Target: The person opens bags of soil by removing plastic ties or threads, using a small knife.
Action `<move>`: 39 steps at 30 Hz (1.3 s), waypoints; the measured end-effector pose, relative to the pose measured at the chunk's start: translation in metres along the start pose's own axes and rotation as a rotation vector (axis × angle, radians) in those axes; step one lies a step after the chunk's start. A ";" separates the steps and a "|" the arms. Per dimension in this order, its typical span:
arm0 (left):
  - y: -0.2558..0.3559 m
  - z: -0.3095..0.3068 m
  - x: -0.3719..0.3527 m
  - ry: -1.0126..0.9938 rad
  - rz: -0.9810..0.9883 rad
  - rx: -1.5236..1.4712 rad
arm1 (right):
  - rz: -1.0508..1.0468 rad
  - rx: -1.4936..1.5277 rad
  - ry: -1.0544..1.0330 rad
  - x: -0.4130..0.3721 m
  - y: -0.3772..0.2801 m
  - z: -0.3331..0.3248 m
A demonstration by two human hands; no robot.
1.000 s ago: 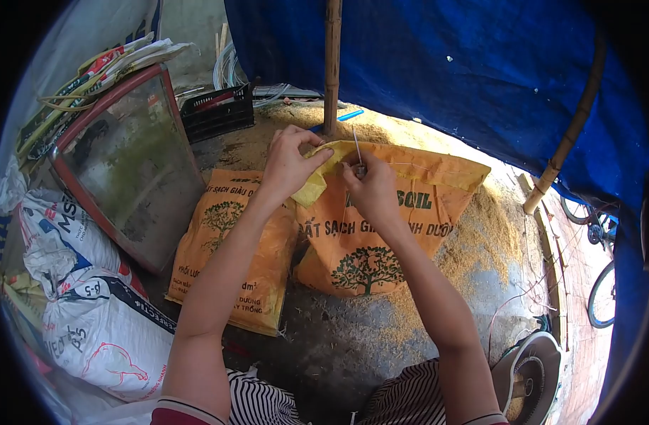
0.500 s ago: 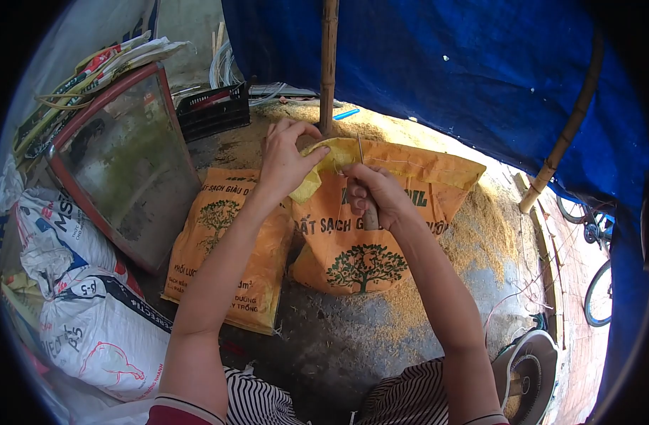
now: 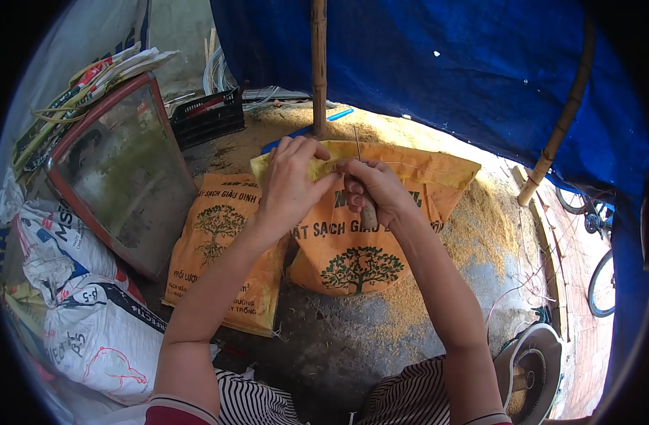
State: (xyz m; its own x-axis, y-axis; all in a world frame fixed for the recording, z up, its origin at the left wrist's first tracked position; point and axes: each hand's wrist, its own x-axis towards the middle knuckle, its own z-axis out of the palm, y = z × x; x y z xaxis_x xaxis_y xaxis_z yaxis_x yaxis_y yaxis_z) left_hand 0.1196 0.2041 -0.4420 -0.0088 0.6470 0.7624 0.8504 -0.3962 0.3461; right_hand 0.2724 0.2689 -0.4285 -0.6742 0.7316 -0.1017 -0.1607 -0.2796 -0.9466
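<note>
While the left hand (image 3: 290,185) pinches the folded top edge of the upright orange sack (image 3: 367,255), the right hand (image 3: 373,188) is closed around a wooden-handled needle (image 3: 368,214), its metal point sticking up past the fold. The sack stands on husk-strewn ground before a bamboo pole (image 3: 318,64), with a second orange sack (image 3: 222,241) lying flat just beside it.
</note>
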 end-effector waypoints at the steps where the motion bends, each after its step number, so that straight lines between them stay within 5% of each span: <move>1: 0.000 0.002 0.001 0.022 -0.031 -0.013 | -0.003 -0.001 0.003 -0.001 0.000 -0.001; 8: -0.019 -0.005 0.009 -0.101 -0.088 -0.181 | -0.057 -0.001 0.007 0.003 0.001 -0.014; 10: -0.023 -0.014 0.013 -0.230 -0.433 -0.820 | -0.105 -0.141 0.097 0.006 0.007 -0.017; 12: -0.029 -0.020 0.014 -0.256 -0.425 -0.805 | -0.506 -1.043 0.472 0.010 0.017 -0.018; 16: -0.027 -0.019 0.013 -0.316 -0.457 -0.731 | -0.500 -1.041 0.383 0.015 0.032 -0.017; 24: -0.041 -0.013 0.010 -0.570 -0.522 -0.747 | -0.048 -0.672 0.224 0.008 0.011 -0.009; 25: -0.040 -0.013 0.010 -0.614 -0.528 -0.745 | -0.046 -0.671 0.225 0.010 0.016 -0.011; 27: -0.038 -0.008 0.007 -0.614 -0.544 -0.731 | -0.366 -1.136 0.416 0.015 0.032 -0.013; 30: -0.036 -0.002 0.005 -0.605 -0.577 -0.680 | -0.497 -1.099 0.440 0.017 0.039 -0.015; 37: -0.013 0.019 0.001 -0.443 -0.574 -0.299 | -0.359 -0.955 0.269 0.021 0.030 -0.028; 39: -0.012 0.026 -0.002 -0.424 -0.554 -0.276 | -0.134 -0.695 0.159 0.019 0.025 -0.030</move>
State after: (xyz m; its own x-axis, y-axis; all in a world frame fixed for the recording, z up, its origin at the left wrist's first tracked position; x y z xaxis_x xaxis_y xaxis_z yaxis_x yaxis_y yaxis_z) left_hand 0.1230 0.2245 -0.4620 -0.1467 0.9727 0.1796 0.6167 -0.0521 0.7855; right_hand 0.2768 0.2943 -0.4632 -0.5595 0.8281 0.0354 0.2966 0.2399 -0.9244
